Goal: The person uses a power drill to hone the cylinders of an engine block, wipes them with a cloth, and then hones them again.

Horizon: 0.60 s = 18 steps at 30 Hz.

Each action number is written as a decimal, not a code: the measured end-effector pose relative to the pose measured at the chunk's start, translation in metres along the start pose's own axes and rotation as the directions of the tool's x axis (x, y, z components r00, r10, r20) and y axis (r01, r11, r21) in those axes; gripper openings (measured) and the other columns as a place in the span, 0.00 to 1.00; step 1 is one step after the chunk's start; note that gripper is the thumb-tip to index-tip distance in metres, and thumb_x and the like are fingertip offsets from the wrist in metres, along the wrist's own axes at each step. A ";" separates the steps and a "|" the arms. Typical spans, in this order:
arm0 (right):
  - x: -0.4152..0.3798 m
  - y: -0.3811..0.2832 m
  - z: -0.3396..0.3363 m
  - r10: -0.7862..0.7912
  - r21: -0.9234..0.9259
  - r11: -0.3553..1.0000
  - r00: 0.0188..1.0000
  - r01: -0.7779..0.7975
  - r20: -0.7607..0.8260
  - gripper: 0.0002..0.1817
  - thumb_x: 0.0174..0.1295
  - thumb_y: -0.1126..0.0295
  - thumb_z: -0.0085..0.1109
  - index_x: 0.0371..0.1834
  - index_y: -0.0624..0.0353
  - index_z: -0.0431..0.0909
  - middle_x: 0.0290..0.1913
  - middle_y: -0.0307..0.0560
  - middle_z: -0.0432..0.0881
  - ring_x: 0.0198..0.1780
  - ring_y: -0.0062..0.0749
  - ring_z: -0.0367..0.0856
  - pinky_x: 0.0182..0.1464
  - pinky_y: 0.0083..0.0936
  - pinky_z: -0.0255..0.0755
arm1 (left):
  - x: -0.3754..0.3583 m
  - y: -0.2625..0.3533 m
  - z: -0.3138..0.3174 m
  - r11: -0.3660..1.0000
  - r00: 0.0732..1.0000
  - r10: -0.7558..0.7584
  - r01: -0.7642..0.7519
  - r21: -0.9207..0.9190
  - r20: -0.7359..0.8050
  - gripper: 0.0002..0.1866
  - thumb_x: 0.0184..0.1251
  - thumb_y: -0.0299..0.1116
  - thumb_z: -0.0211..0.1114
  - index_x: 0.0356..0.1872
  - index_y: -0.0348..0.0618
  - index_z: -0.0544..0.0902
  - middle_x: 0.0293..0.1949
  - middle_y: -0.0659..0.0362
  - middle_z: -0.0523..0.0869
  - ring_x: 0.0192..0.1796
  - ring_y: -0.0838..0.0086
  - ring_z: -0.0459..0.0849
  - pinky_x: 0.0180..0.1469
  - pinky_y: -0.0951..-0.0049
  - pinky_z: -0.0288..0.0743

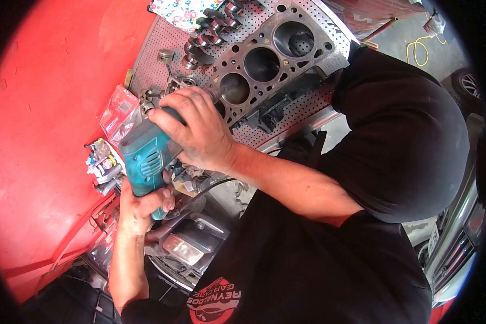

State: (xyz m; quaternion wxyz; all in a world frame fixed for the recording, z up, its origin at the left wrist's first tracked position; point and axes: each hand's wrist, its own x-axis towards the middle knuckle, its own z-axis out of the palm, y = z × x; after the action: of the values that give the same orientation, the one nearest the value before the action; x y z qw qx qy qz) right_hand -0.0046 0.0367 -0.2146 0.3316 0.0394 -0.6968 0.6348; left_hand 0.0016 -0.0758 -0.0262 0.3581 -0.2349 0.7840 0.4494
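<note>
A teal power drill is held between both hands, tilted towards the engine block. My left hand is wrapped round its handle. My right hand grips the drill's front body from above, fingers curled over it. The engine block lies just beyond, with several round cylinder bores facing up. Right-hand fingers cover part of the nearest bore. Whatever is fitted in the chuck is hidden or blurred. A black cord runs below my right wrist.
A crankshaft and a piston rest on the perforated metal bench. Beside them are a clear plastic bag and a flowered cloth. A red panel fills the left. A yellow cord lies on the floor.
</note>
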 end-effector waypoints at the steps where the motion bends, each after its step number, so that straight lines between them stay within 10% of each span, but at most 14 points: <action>1: -0.001 0.001 -0.001 0.010 0.007 1.000 1.000 -0.011 0.014 0.47 0.30 0.76 0.76 0.65 0.53 0.72 0.58 0.51 0.73 0.61 0.54 0.74 0.65 0.55 0.68 | 0.004 -0.002 0.000 1.000 1.000 -0.004 0.004 0.000 0.008 0.18 0.52 0.19 0.66 0.46 0.32 0.78 0.28 0.55 0.79 0.23 0.72 0.77 0.29 0.69 0.76; 18: -0.001 -0.008 0.004 0.025 -0.007 1.000 0.999 -0.025 -0.029 0.50 0.29 0.76 0.76 0.66 0.51 0.71 0.58 0.50 0.73 0.61 0.53 0.73 0.65 0.56 0.68 | -0.004 0.003 -0.006 1.000 1.000 -0.020 0.020 0.012 0.003 0.18 0.51 0.21 0.68 0.46 0.31 0.78 0.26 0.55 0.81 0.22 0.71 0.78 0.29 0.69 0.76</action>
State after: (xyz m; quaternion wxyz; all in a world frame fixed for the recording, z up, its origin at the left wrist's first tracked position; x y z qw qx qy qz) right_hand -0.0018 0.0313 -0.2079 0.3340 0.0204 -0.6945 0.6369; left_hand 0.0002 -0.0790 -0.0195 0.3651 -0.2401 0.7838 0.4413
